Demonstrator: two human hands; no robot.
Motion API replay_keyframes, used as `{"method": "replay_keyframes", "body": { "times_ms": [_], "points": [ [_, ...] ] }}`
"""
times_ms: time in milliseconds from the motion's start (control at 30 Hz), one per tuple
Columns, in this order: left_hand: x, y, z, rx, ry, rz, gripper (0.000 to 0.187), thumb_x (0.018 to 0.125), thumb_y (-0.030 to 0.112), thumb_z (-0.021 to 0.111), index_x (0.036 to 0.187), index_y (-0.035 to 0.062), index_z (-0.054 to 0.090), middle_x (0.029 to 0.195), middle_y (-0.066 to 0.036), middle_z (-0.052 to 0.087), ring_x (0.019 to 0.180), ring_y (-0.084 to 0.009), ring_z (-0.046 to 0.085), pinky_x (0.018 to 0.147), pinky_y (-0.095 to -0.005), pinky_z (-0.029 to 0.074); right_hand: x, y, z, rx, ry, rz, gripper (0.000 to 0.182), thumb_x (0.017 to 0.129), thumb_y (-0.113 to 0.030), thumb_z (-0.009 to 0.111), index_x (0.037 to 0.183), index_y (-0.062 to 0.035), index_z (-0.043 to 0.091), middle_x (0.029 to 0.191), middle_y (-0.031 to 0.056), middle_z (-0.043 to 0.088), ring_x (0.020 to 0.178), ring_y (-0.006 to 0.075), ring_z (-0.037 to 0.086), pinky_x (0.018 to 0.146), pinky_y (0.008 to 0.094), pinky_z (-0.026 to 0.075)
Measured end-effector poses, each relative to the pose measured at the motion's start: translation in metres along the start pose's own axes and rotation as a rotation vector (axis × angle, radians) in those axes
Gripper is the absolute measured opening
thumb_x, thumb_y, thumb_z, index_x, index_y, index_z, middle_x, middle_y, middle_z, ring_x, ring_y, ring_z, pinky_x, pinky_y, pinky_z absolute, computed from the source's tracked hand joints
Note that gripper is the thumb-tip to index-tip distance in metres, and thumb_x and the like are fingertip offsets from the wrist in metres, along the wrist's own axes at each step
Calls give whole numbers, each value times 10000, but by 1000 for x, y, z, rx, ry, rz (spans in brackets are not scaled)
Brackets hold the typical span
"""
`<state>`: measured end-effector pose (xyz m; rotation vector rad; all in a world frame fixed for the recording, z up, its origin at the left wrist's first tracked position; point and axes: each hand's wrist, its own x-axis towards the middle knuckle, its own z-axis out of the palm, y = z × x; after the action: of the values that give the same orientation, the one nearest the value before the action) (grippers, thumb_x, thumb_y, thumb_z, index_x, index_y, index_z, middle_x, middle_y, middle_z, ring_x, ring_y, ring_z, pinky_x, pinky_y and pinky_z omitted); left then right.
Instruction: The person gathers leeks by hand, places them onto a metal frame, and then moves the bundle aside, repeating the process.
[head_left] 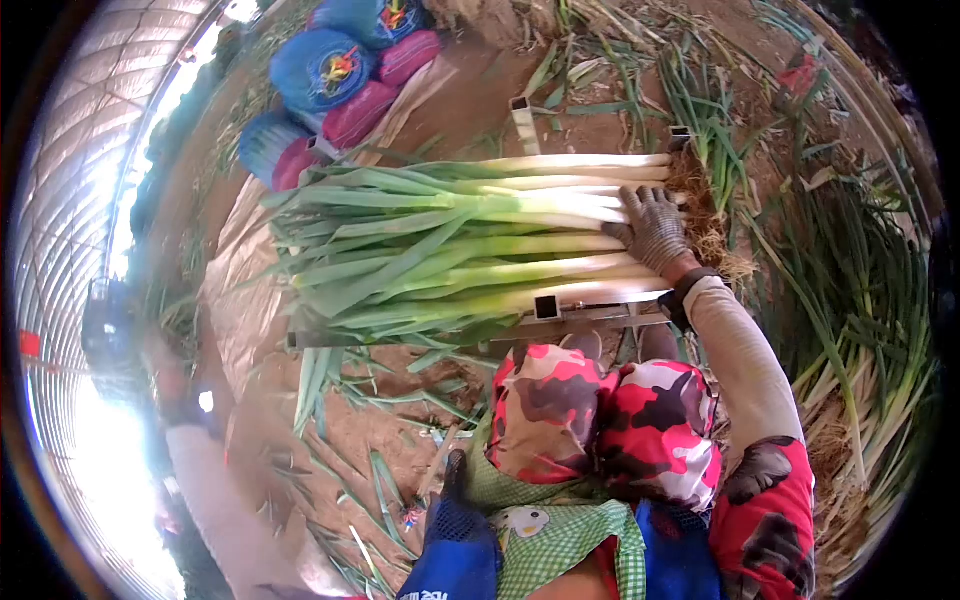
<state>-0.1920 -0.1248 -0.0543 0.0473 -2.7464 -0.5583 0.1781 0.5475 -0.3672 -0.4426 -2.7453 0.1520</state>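
In the head view, a thick row of long green onions lies across a low metal frame. The white stalks and brown roots point right, while the leaves fan out to the left. My right hand, in a grey glove, rests on the white stalks near the roots, fingers stretched over them and thumb apart. Far to the left, away from the onions, my left hand is smeared by motion. I cannot make out its fingers or anything in them.
Blue and pink bundles stand at the upper left. More green onions are heaped along the right side. Cut leaves litter the soil. Upright metal posts rise from the frame, and my knees are close to its near side.
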Motion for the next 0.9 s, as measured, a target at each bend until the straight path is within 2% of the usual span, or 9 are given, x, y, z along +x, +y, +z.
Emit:
{"method": "replay_keyframes", "body": {
  "times_ms": [167, 233, 267, 367, 500, 767, 800, 833, 900],
  "points": [
    [-83, 123, 54, 569, 44, 563, 453, 794, 292, 683, 1165, 43, 602, 1189, -160, 589, 1066, -285, 581, 924, -369, 461, 0, -4, -5, 23, 32, -33, 594, 841, -471, 580, 1179, 12, 506, 1029, 217, 559, 990, 387, 517, 925, 507, 363],
    [-172, 244, 96, -489, -424, 385, 344, 774, 203, 676, 1077, 42, 651, 1134, -173, 625, 1067, -311, 579, 932, -398, 442, -1, -2, -3, 64, 54, -57, 558, 835, -439, 594, 1153, 11, 504, 1042, 209, 551, 987, 386, 514, 923, 504, 363],
    [-177, 275, 128, -71, -275, 956, 293, 776, 162, 664, 1051, 59, 660, 1118, -152, 634, 1048, -315, 581, 936, -387, 432, -2, 1, 1, 89, 108, -90, 506, 819, -384, 627, 1118, 4, 504, 1059, 201, 542, 984, 388, 511, 910, 500, 372],
    [-202, 324, 238, 93, -120, 1438, 394, 849, 343, 589, 1157, 98, 615, 1189, -119, 590, 1148, -318, 499, 983, -485, 366, -3, 0, 0, 159, 134, -113, 485, 809, -342, 651, 1116, 4, 504, 1057, 199, 541, 982, 390, 510, 900, 499, 380],
    [-230, 309, 288, 253, -409, 1124, 499, 894, 455, 511, 1225, 84, 560, 1217, -145, 547, 1191, -339, 448, 985, -534, 331, -4, -1, 1, 183, 141, -112, 522, 782, -355, 681, 1130, -3, 516, 1078, 196, 553, 1006, 380, 515, 891, 499, 389],
    [-252, 283, 300, 944, -83, 1246, 469, 916, 306, 459, 1317, 63, 476, 1313, -151, 494, 1219, -305, 452, 1027, -468, 321, -8, -9, 40, 454, 80, 28, 331, 934, -339, 509, 1222, -186, 566, 1256, 134, 531, 1179, 336, 479, 1020, 487, 338],
    [-245, 288, 312, 1139, -58, 1327, 473, 916, 262, 455, 1345, 64, 456, 1350, -133, 485, 1248, -290, 445, 1057, -456, 302, -12, -2, 14, 59, 226, -361, 384, 934, -334, 494, 1267, -145, 532, 1288, 163, 513, 1162, 368, 487, 1005, 501, 351],
    [-219, 262, 359, 985, -123, 1239, 485, 904, 225, 459, 1359, 57, 441, 1373, -132, 467, 1265, -262, 436, 1059, -438, 310, -2, 0, -5, 134, -222, -199, 483, 918, -348, 496, 1308, -63, 480, 1337, 192, 474, 1182, 375, 474, 1011, 492, 351],
    [-229, 266, 347, 794, -170, 1201, 485, 943, 256, 397, 1388, 63, 400, 1403, -137, 436, 1302, -288, 393, 1076, -460, 294, -5, -9, -30, 316, 6, 152, 512, 842, -292, 576, 1258, -12, 480, 1218, 195, 516, 1142, 364, 487, 970, 476, 385]
  ]
}}
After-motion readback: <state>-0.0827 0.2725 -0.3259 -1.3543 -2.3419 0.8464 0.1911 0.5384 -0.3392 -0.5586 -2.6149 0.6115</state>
